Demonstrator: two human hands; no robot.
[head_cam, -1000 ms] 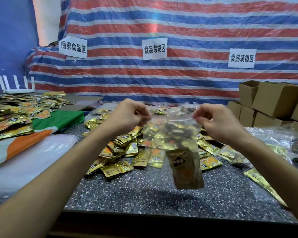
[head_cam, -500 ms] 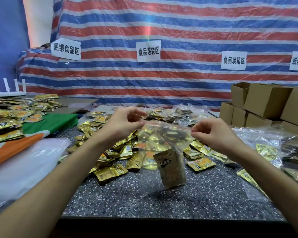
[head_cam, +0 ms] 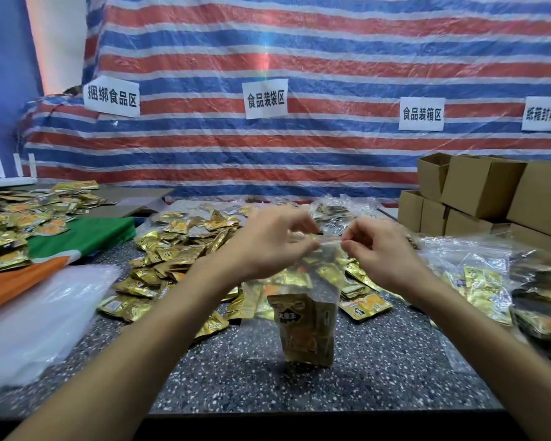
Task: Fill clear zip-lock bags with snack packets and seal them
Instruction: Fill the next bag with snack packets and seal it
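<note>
Change: since a second ago the two hands are drawn in along the bag's top. Then they were held at the two top corners with the mouth stretched wide. Now only a short piece of zip strip is seen between them.
Left hand [head_cam: 268,246]: fingers are curled, with thumb and fingertips pinched on the top strip of the clear zip-lock bag [head_cam: 326,281]. The hand is slightly blurred.
Right hand [head_cam: 382,249]: thumb and forefinger are pinched on the same strip, just beside the left hand's fingertips. The other fingers are curled in.
Bag position: the bag is hung upright from the two pinches, over the middle of the worktop [head_cam: 395,377] towards its front edge. It is lower than a second ago, and its bottom now appears to touch the surface.
Contents: a snack packet [head_cam: 304,332] is stood upright at the bag's bottom. The count cannot be read.
Seal: whether the strip is pressed shut cannot be told through the clear plastic.
Meaning (judgement): filling of this bag is taken as finished. Sealing is judged under way, with the pinches worked towards each other.
Remaining (judgement): the strip is to be closed end to end, and the bag is then probably to be set with the filled bags [head_cam: 477,278] at the right edge.
Stock: loose packets [head_cam: 178,249] are heaped behind the bag, towards the back left. Cardboard boxes [head_cam: 484,186] are stacked at the back right corner.
</note>
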